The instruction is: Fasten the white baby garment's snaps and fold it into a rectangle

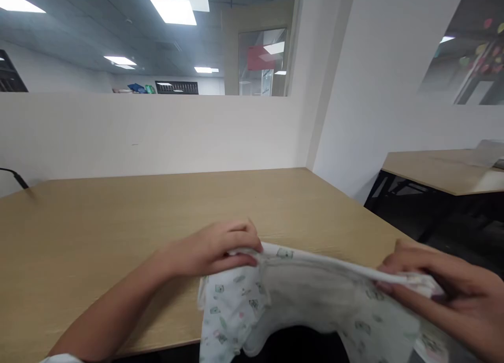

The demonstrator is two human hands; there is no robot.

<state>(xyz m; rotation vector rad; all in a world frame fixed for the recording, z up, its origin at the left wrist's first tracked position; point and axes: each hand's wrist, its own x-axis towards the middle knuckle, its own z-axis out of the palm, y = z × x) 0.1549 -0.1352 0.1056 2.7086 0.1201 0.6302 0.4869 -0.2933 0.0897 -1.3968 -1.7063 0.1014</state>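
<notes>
A white cloth garment with a small green and pink animal print hangs between my two hands at the table's near edge. My left hand pinches its upper edge between thumb and fingers. Farther right, my right hand grips the other end of that edge, slightly blurred. The edge is stretched between the hands, and a plain whitish inner side shows below it. The lower part runs out of view, with a dark gap beneath its curved hem. What kind of garment it is, I cannot make out.
A light wooden table lies under and beyond my hands, against a white wall. A black cable shows at the far left. Another wooden table with black legs stands on the right, with a clear plastic-looking item on it.
</notes>
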